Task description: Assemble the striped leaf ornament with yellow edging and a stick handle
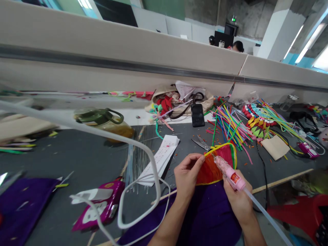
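In the head view, my left hand point(186, 172) is closed, thumb and forefinger pinching the yellow edging of a red and orange fabric piece point(208, 170). That piece also has a green strip along its far right side. My right hand point(237, 198) is wrapped round a pink glue gun point(225, 168), from whose back a long translucent glue stick point(265, 212) sticks out. Its nozzle is at the yellow edging, just right of my left fingertips; whether it touches cannot be made out. Beneath both hands lies dark purple cloth point(212, 212).
Scissors point(201, 143) lie just beyond the fabric, near a black phone point(197, 115) and many coloured fuzzy stems point(230, 124). White paper strips point(161, 159), a magenta pack point(102, 205) and a bottle point(102, 123) are leftward. A white bent tube point(151, 153) crosses the foreground.
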{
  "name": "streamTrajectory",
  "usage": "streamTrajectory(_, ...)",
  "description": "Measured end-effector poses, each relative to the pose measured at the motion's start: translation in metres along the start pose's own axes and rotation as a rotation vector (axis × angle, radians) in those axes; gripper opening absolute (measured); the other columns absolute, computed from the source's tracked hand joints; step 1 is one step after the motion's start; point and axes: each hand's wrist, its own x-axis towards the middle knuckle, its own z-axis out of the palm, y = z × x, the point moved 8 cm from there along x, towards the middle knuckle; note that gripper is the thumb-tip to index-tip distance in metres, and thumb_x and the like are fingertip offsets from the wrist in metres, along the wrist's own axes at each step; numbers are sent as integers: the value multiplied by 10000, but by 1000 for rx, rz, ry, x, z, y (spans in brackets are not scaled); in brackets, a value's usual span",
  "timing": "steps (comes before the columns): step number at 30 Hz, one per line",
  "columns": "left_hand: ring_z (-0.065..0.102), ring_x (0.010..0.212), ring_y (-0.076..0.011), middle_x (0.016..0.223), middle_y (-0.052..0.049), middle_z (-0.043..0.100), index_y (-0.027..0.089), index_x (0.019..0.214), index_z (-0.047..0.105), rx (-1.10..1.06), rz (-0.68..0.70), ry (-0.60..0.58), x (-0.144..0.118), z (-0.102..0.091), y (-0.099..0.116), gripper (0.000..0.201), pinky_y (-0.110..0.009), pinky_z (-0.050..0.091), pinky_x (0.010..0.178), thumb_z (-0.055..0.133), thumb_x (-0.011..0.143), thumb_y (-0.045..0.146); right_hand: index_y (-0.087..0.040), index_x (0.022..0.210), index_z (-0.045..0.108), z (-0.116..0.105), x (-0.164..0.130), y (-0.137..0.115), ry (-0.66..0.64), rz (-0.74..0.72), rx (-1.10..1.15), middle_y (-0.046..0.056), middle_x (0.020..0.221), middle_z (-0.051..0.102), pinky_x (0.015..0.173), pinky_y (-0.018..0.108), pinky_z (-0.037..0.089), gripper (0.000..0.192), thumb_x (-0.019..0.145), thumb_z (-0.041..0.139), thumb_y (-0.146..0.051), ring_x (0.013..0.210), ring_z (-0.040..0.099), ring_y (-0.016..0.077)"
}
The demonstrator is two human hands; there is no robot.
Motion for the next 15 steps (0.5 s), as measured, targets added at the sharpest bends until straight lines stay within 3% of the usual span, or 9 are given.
streamTrajectory(15, 616, 685, -154, 738, -26, 697, 172, 728, 731, 37, 23, 6, 1, 0, 1, 141, -239, 499, 655, 758, 721, 310, -192, 828, 637, 6, -5, 6, -39, 40, 24, 9, 671, 668, 582, 209, 480, 153, 893, 555, -304, 582, 613, 136)
